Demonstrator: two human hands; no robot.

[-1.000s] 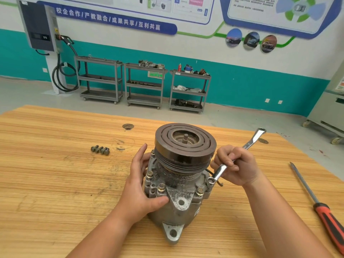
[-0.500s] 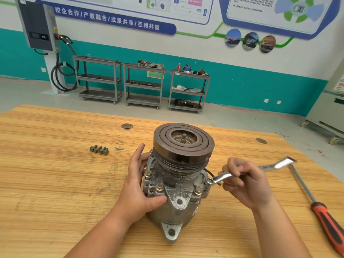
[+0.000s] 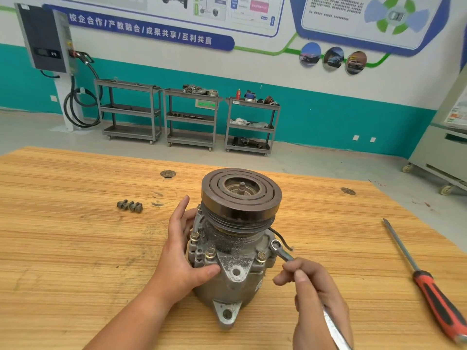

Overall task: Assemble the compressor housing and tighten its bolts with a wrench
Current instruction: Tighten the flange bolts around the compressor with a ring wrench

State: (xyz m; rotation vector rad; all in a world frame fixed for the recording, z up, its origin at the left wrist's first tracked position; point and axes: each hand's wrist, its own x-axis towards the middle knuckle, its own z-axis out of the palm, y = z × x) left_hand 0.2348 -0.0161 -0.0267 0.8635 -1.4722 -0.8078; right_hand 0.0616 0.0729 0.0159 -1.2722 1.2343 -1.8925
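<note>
The wooden worktop is carrying the compressor standing upright mid-surface — bolts lying off to its left, a screwdriver lying at the right.

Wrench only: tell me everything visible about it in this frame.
The wrench is a slim bar of bright, polished metal with a ring end. The ring lies flat on the right-side flange of the compressor housing, covering whatever bolt head is under it. The shank slants toward the lower right and leaves the picture at the bottom edge, so its other end is unseen. The right hand grips the shank, its fingers curled round it and hiding its middle.
</note>
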